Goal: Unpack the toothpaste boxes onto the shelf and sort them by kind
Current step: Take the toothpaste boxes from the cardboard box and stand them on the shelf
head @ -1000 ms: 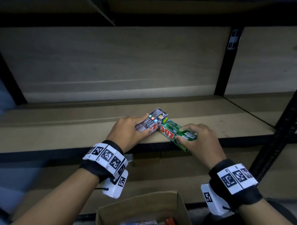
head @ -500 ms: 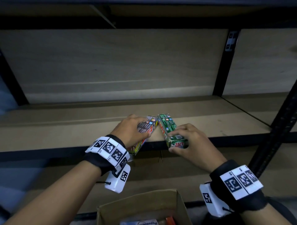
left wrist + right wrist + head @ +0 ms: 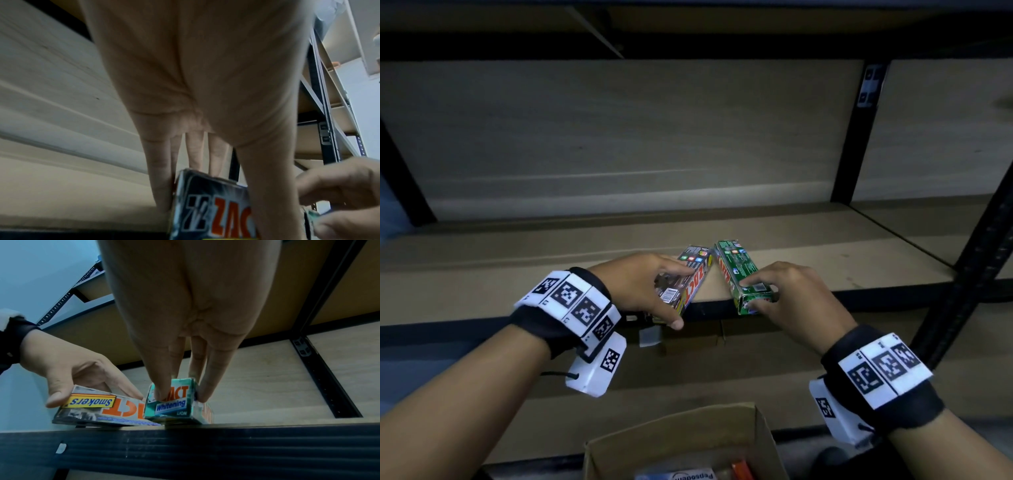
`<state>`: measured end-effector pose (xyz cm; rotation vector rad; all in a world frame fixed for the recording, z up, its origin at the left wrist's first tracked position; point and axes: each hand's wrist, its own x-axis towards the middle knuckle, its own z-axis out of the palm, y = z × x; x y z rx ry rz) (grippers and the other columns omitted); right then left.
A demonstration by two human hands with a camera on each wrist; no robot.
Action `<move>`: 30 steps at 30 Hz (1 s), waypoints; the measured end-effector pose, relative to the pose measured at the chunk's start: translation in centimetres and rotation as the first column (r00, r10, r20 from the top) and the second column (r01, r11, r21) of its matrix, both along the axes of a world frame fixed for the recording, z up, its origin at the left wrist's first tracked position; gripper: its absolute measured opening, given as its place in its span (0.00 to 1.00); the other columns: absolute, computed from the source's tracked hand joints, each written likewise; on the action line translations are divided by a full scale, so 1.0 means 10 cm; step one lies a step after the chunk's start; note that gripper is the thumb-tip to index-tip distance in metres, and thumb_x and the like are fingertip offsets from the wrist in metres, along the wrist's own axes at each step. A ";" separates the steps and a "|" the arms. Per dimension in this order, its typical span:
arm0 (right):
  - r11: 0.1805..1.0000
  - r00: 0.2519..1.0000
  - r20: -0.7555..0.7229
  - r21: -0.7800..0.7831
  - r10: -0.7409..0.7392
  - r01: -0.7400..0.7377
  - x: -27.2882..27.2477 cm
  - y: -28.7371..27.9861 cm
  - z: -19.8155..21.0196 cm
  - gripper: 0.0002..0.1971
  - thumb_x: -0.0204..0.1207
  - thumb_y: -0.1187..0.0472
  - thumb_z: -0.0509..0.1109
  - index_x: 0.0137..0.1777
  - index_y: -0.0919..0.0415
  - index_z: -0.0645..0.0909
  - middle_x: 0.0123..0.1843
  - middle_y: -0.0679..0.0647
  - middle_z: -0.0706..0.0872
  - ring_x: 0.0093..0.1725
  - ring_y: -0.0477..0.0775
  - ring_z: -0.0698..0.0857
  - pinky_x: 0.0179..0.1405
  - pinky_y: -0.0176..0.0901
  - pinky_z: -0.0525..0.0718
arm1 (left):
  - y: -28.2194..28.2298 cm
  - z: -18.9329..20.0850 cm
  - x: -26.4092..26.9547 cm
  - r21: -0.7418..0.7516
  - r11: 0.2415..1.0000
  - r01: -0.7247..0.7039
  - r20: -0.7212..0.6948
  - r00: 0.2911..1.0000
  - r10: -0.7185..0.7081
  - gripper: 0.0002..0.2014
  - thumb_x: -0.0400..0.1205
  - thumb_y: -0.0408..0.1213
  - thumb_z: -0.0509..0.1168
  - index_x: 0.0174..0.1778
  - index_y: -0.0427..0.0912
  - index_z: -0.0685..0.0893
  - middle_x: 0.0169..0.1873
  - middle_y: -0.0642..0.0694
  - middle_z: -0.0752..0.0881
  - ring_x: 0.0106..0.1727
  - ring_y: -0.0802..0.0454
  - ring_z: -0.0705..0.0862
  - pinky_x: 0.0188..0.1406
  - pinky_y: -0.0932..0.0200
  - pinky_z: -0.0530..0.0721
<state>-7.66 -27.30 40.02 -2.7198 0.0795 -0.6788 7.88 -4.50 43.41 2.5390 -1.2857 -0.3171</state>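
Note:
Two toothpaste boxes lie on the shelf board [image 3: 517, 281] at its front edge, their far ends almost meeting. My left hand [image 3: 643, 291] grips the dark box [image 3: 693, 277] marked "Smokers" [image 3: 107, 407] [image 3: 211, 206], thumb at its near end and fingers along the top. My right hand [image 3: 787, 294] pinches the near end of the green "Whitening" box [image 3: 739, 274] [image 3: 172, 402], thumb on the end face and fingers on the top and far side. Both near ends overhang the edge slightly.
A black metal rail [image 3: 185, 451] fronts the shelf. Black uprights [image 3: 856, 137] [image 3: 969, 274] stand at the right. An open cardboard carton [image 3: 688, 438] with more toothpaste boxes inside sits below me, under the hands. A lower shelf board [image 3: 722, 370] lies beneath.
Both boxes have been turned from lying crosswise to pointing back into the shelf. The hands have shifted to the boxes' near ends and drawn slightly apart.

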 end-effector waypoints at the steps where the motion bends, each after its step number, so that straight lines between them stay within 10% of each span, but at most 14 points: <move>1: 1.000 1.000 -0.018 -0.015 -0.010 0.010 0.01 -0.01 0.03 0.18 0.69 0.56 0.82 0.59 0.46 0.89 0.57 0.48 0.88 0.48 0.40 0.80 0.50 0.31 0.74 | -0.05 0.00 0.00 -0.002 1.000 -0.009 0.015 1.000 0.009 0.50 0.59 0.59 0.84 0.79 0.59 0.72 0.77 0.66 0.71 0.76 0.65 0.70 0.79 0.60 0.68; 16: 0.994 0.971 -0.216 -0.066 -0.103 0.091 0.54 -0.26 0.26 0.17 0.71 0.56 0.81 0.60 0.46 0.89 0.59 0.48 0.90 0.59 0.48 0.86 0.55 0.34 0.76 | -0.85 0.11 0.31 0.119 0.993 0.012 0.024 1.000 -0.015 0.43 0.71 0.48 0.79 0.82 0.51 0.69 0.71 0.56 0.80 0.60 0.62 0.78 0.66 0.66 0.74; 30: 0.996 0.980 -0.181 -0.026 -0.088 0.084 0.70 -0.42 0.20 0.15 0.72 0.58 0.80 0.58 0.48 0.90 0.58 0.49 0.91 0.59 0.49 0.86 0.59 0.32 0.75 | -1.06 0.01 0.45 -0.017 0.998 -0.062 -0.047 0.997 0.062 0.42 0.70 0.52 0.80 0.80 0.49 0.72 0.74 0.52 0.78 0.72 0.54 0.78 0.69 0.66 0.70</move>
